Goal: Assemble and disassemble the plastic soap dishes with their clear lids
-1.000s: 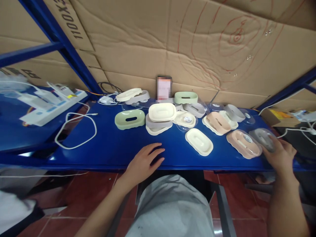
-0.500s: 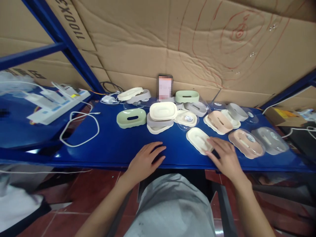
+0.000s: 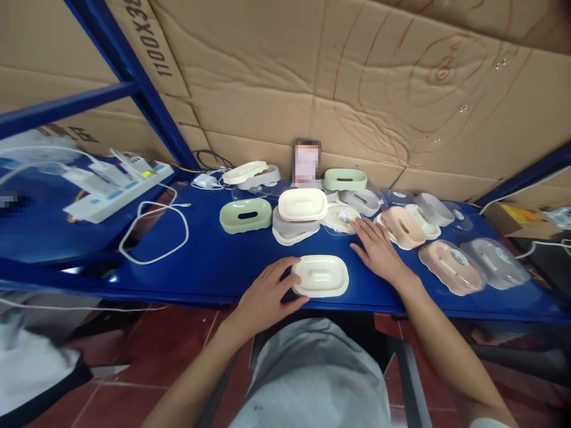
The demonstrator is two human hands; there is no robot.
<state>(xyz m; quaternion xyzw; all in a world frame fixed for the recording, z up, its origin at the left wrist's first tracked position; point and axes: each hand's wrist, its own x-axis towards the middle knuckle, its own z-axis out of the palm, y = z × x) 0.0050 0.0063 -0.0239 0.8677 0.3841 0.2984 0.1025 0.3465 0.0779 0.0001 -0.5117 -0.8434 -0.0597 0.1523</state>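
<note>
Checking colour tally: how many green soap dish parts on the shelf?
2. One green piece sits left of the cream-and-grey stack; another green piece stands at the back beside the phone. Others may be hidden.

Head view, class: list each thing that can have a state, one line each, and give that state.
Left hand: grip open, fingers touching the cream tray.
Right hand: open, flat on the blue shelf.
Cream tray: lying flat at the front edge.
Pink soap dish: under a clear cover.
White cable: looped, loose end unplugged.

A tray (image 3: 320, 276) lies at the shelf's (image 3: 209, 267) front edge. The left hand (image 3: 266, 292) is at its left. The right hand (image 3: 378, 249) lies behind it, to the right.
</note>
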